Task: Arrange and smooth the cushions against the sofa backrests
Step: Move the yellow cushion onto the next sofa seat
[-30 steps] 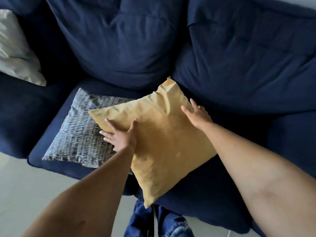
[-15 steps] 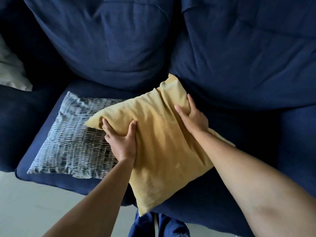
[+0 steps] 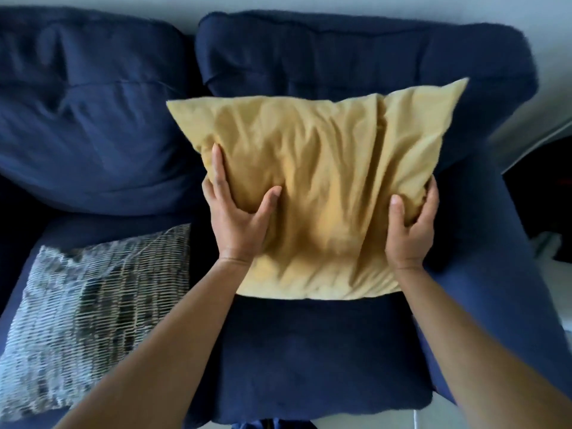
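Observation:
A mustard yellow cushion (image 3: 318, 187) stands upright on the right seat of the navy sofa, leaning on the right backrest cushion (image 3: 356, 54). My left hand (image 3: 238, 215) grips its lower left side, thumb pressed into the front. On the cushion's lower right side my right hand (image 3: 411, 224) is clamped, fingers wrapped behind the edge. A grey and white woven cushion (image 3: 83, 308) lies flat on the left seat, apart from both hands.
The left backrest cushion (image 3: 89, 119) is rumpled and slumped. The sofa's right armrest (image 3: 507, 258) runs down the right side. A pale wall (image 3: 551, 72) stands behind the sofa, with dark objects on the floor at the far right. The right seat (image 3: 309, 351) shows bare fabric in front.
The yellow cushion has been lifted off the seat and the woven cushion, turned upright and moved right against the right backrest. Both hands went from pressing flat to gripping its sides.

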Motion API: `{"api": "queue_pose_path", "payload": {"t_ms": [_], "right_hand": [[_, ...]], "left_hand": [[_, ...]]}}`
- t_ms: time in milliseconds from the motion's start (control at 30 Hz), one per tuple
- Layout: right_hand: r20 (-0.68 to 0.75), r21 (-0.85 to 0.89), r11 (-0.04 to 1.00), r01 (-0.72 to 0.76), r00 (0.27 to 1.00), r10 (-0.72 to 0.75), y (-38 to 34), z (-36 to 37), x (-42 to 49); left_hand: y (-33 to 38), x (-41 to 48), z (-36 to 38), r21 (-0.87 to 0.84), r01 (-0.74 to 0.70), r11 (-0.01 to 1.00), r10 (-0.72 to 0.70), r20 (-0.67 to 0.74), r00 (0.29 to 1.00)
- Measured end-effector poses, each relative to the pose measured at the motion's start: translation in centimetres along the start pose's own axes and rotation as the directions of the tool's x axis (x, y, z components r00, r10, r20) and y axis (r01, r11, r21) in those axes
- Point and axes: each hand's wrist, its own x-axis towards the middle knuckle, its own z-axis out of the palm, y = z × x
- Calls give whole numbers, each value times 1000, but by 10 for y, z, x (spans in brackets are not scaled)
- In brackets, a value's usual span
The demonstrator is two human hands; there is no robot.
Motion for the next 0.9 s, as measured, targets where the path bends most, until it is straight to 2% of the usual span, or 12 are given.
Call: {"api": "queue_pose_path", "payload": {"t_ms": [100,200,267,400,500,567,633,767,900], "right_hand": [[85,-45,997,-66,994,70,21,-5,24],[258,-192,972,-139,948,186,47,2,30],[279,-232,958,-169,932,232,53,6,30],[231,-228,955,-189,942,242,48,9,28],[99,-256,958,-126,983,156,36,11,14],[-16,-260,964,-48,999,45,17,15,-1],[-55,-224,972,65,995,-80,-3,26,-17],[124,-47,942,331,938,-324,-59,75,-69],[346,17,897,442,839,-420,-110,134,-129]], "left_hand": [[2,17,35,36,68,997,-72,146,987],[-14,19,53,211,160,964,-227,343,912],[-22,17,58,271,167,948,-262,366,893],[-24,15,54,239,166,957,-243,342,908],[-23,12,39,234,123,964,-201,345,917],[-25,10,21,254,65,965,-148,325,934],[-29,9,4,264,62,962,-141,289,947],[-57,15,-57,400,135,906,-231,202,952],[-93,23,-131,498,236,834,-346,140,928]]}}
